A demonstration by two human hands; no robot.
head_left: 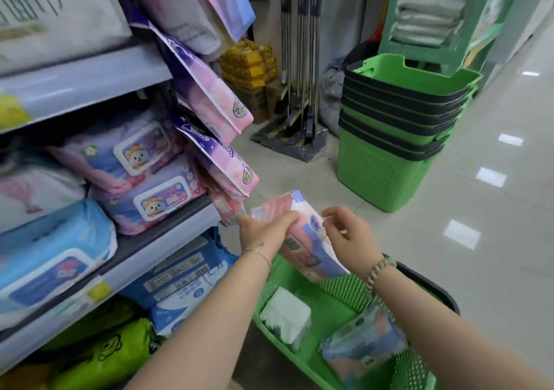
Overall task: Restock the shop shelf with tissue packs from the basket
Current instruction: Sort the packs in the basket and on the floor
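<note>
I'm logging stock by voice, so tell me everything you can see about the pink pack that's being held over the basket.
The pink pack is a soft, glossy plastic-wrapped bundle, mostly pink with white and blue patches, a small round blue logo and a barcode on its side. It is tilted, upper end toward the shelf, lower end just above the green basket. The left hand grips its upper left edge; the right hand touches its right side. Its printed text is too blurred to read.

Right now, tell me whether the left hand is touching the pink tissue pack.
Touching. The head view shows the left hand with fingers wrapped over the upper edge of the pink tissue pack.
</note>
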